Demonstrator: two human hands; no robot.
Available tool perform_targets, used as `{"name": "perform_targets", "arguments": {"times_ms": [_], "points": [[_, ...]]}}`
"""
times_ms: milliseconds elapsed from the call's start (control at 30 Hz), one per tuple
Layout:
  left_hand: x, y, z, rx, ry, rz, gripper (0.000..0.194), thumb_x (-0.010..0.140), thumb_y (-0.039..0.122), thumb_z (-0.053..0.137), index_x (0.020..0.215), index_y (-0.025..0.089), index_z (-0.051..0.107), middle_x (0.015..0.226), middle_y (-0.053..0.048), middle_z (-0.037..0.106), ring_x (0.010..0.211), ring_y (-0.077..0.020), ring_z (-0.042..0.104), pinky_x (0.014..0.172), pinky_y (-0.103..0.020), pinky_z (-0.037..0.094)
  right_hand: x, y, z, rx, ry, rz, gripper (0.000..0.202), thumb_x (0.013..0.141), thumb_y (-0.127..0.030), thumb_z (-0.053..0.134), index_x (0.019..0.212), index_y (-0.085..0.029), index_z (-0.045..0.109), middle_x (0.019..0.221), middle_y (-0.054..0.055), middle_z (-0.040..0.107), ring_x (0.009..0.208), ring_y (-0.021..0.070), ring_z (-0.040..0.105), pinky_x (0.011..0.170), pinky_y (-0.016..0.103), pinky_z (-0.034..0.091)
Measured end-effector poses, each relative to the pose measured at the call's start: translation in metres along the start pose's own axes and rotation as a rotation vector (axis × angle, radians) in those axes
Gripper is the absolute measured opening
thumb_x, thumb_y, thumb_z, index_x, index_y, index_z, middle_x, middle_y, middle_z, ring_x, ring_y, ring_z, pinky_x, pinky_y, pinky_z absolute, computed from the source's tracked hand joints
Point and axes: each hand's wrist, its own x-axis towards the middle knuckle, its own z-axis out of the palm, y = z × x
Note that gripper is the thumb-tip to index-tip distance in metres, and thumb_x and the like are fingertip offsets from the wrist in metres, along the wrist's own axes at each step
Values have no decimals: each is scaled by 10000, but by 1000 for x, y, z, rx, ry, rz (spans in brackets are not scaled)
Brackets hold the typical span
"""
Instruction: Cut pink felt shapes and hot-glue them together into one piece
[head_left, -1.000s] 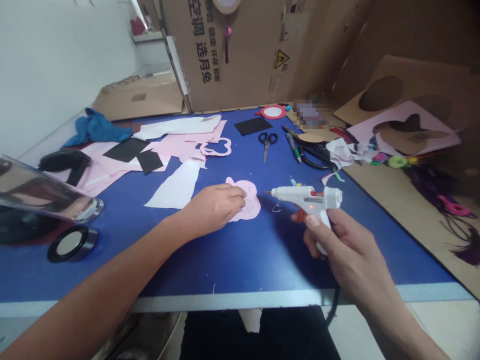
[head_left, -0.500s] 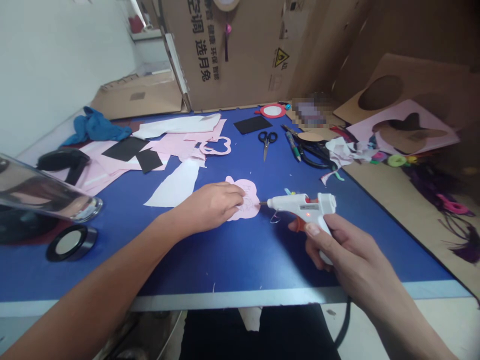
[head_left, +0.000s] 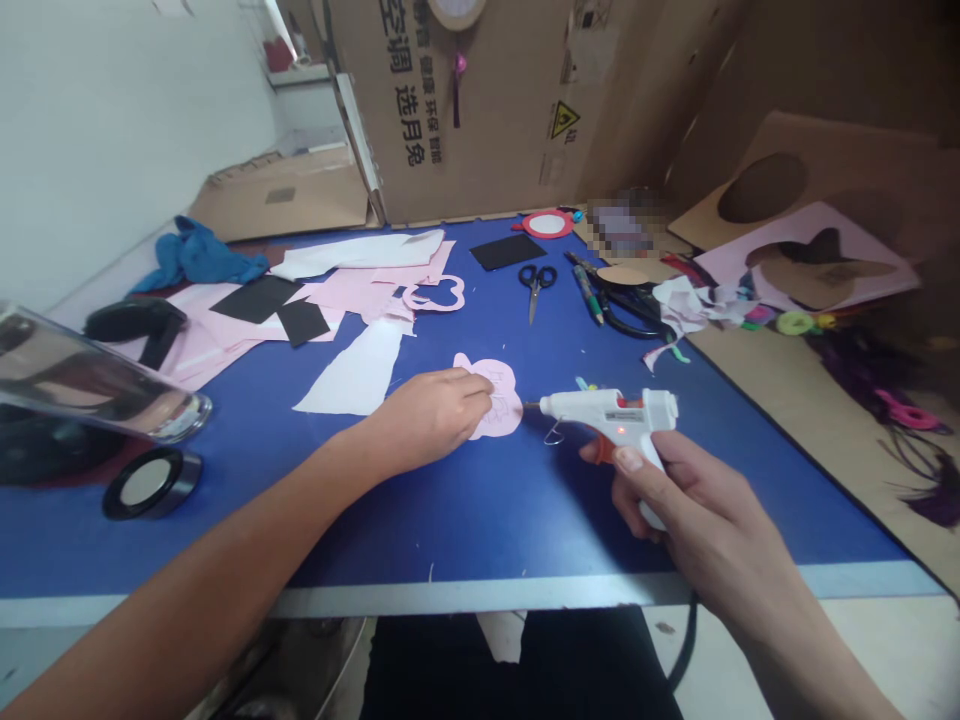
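A pink cut-out shape [head_left: 504,405] with rounded lobes and faint drawn lines lies on the blue table. My left hand [head_left: 439,415] rests on its left part, fingers pressed together over the edge; whether they pinch it or only press it down is hidden. In my right hand [head_left: 660,490] is a white glue gun [head_left: 616,412] with an orange trigger and a small lit red light. Its nozzle points left, at the right edge of the pink shape. My fingers wrap round the handle.
Black scissors [head_left: 534,285], a black card [head_left: 508,251] and pens [head_left: 588,293] lie beyond the pink shape. Pink and white scraps [head_left: 352,370] spread to the left, near a clear cylinder [head_left: 105,375] and a black roll [head_left: 151,484]. Cardboard [head_left: 495,110] stands behind.
The whole view has shifted slightly. The glue gun and both hands keep nearly the same places relative to the pink shape.
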Motion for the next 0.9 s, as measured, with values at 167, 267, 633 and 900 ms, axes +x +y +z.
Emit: {"name": "perform_targets", "arguments": {"times_ms": [167,267,633,900], "points": [[0,-2,2,-10,11,-18,259,1079,129,513,995,125,758,1219,-163,798,1117,-261,777,1014,-428,642,1,4,0,32,-9,2,438,1021,-647,676,1108,-229,774,603,-14,580,593,192,519,547,319,363],[-2,-6,-2,-48,13,-1,280,1085,139,506,1032,141,781,1244,-141,807,1156,-250,773,1049,-409,629,0,4,0,35,-11,-6,446,1025,-649,669,1121,-225,771,605,-15,578,588,191,513,553,322,363],[-1,-1,-8,-35,-92,-15,280,1061,106,501,1088,172,772,1259,-143,798,1182,-247,748,1077,-406,606,-1,5,1,41,0,-2,452,1028,-655,672,1126,-224,764,613,-21,574,614,182,516,594,324,403],[0,4,-5,30,-51,-39,260,1072,109,491,1010,159,738,1197,-141,792,1099,-227,750,1012,-365,604,-2,9,0,67,-13,-10,419,1041,-633,669,1114,-228,746,635,-19,586,622,177,511,597,329,380]]}}
